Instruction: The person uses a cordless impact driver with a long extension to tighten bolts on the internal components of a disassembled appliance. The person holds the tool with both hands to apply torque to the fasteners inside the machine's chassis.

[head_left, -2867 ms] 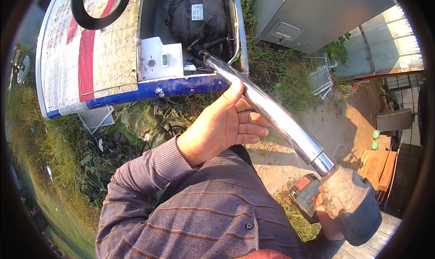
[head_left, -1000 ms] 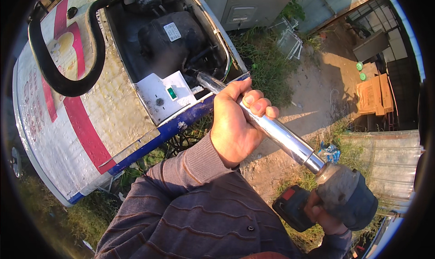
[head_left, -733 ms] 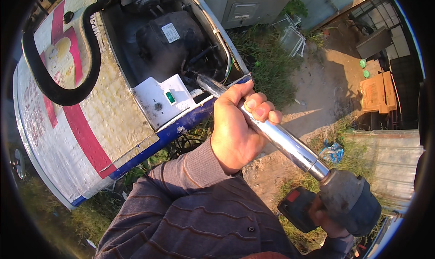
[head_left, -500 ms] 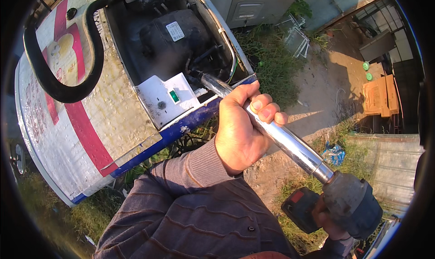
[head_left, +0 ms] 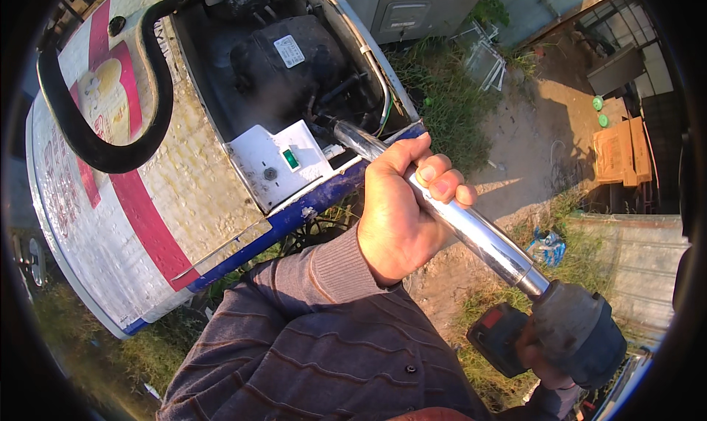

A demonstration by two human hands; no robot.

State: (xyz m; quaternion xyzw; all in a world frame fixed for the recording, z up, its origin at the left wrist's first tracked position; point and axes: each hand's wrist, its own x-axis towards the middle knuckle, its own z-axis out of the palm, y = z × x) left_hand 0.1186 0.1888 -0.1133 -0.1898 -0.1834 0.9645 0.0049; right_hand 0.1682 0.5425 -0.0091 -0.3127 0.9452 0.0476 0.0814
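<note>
My left hand (head_left: 401, 215) is closed around a long chrome tube (head_left: 490, 248), fitted at its lower right end to a worn, battery-powered tool (head_left: 571, 325). My right hand (head_left: 545, 362) is closed on that tool's handle, largely shadowed and hidden by it. The tube's far end reaches into an open compartment of a dented white unit (head_left: 147, 222) with red and blue bands. A black compressor (head_left: 291, 71) with pipes sits inside, with faint haze near the tube's tip. Beside the tip is a white panel (head_left: 254, 160) with a green switch (head_left: 289, 157).
A black looped bar (head_left: 110, 156) rises over the unit's lid. A grey metal cabinet (head_left: 401, 9) stands behind, with grass, dirt ground and a white frame (head_left: 493, 64). At right are flattened cardboard (head_left: 618, 152), blue plastic (head_left: 549, 248) and sheet metal (head_left: 626, 274).
My left hand, spread under the tube at first, has closed around it. Haze has appeared in the compartment. Over the last second, hands, tool and scene have shifted slightly rightward in the picture.
</note>
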